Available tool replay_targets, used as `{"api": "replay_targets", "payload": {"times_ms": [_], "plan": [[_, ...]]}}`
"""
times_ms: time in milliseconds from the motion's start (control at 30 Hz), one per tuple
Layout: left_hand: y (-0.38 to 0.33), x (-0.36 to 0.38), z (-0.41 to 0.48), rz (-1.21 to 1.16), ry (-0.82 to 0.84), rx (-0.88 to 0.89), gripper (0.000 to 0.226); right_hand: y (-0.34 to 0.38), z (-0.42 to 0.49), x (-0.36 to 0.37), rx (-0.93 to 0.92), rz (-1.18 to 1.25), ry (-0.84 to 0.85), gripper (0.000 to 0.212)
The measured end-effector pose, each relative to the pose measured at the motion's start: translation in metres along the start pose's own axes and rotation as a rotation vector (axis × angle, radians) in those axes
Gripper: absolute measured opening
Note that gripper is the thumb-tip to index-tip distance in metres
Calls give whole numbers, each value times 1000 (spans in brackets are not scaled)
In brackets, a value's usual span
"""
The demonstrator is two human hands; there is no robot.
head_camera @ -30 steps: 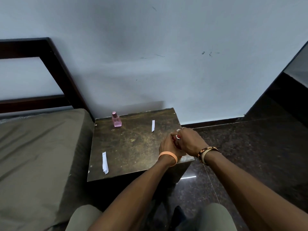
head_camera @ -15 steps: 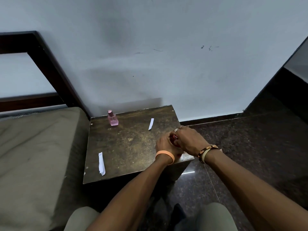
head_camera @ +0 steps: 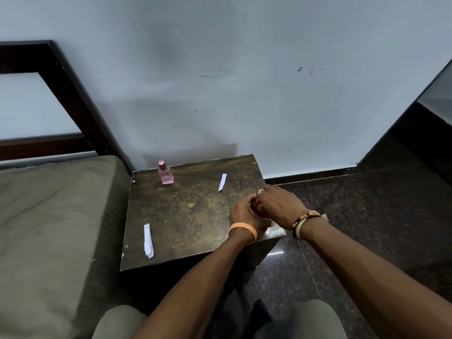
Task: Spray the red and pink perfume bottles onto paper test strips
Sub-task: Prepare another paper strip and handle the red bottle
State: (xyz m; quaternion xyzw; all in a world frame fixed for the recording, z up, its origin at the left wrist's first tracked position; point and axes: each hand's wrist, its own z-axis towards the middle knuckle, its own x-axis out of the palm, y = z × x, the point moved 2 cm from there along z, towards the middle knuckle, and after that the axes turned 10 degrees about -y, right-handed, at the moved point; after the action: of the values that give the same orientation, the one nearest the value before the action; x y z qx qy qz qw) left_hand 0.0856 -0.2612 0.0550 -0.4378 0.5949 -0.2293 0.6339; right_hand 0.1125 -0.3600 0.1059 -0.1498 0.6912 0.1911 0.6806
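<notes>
Counter point(head_camera: 190, 216): small, dark brown, worn top. Back edge at the wall, bed on its left, stone floor on its right.
Red bottle point(head_camera: 256, 201): over near-right part of counter, enclosed by both hands. Only slivers of red show betw. the fingers, so shape & cap can't be told, nor whether it rests on the top.
L hand point(head_camera: 244, 214): grip narrow, fingers curled round red bottle from the left. Orange wristband point(head_camera: 243, 232) on the wrist.
R hand point(head_camera: 281, 206): grip narrow, fingers curled over the bottle's top/right side, touching L hand. Rings point(head_camera: 260, 192) on the fingers; dark lettered bracelet point(head_camera: 305, 219) + a pale one on the wrist.
Pink bottle point(head_camera: 165, 173): upright at far-left corner of counter, just in front of the wall, pink cap on. Well apart from the hands.
Single strip point(head_camera: 222, 182): white paper, flat on counter, far-right area, slightly slanted. Near the hands, not touching them.
Strip stack point(head_camera: 148, 241): a few white strips overlapped, flat near front-left edge. Well apart from both bottles.
Bed point(head_camera: 49, 216): left of counter, olive-grey cover, dark wood headboard point(head_camera: 73, 99) behind.
Wall point(head_camera: 244, 94): pale, scuffed, a few dark marks.
Floor point(head_camera: 367, 216): dark speckled stone, glossy.
Knees point(head_camera: 315, 319): light trousers at bottom edge, forearms reaching over them to the counter.
</notes>
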Motion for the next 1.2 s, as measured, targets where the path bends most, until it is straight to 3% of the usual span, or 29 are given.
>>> {"api": "replay_targets", "payload": {"times_ms": [200, 533, 833, 1033, 1200], "plan": [[2, -2, -1, -9, 18, -17, 56, -2, 9, -5, -2, 24, 105, 23], [4, 0, 3, -36, 60, -35, 74, -11, 8, 3, 47, -27, 75, 39], [4, -2, 2, -66, -13, -21, 62, -14, -2, 21, 143, -79, -32, 50], [6, -1, 2, -73, -11, -4, 50, -10, 0, 18, 110, 107, 58, 33], [7, -1, 4, -61, -13, 19, 56, -1, 4, 17, 119, 19, 46, 32]]}}
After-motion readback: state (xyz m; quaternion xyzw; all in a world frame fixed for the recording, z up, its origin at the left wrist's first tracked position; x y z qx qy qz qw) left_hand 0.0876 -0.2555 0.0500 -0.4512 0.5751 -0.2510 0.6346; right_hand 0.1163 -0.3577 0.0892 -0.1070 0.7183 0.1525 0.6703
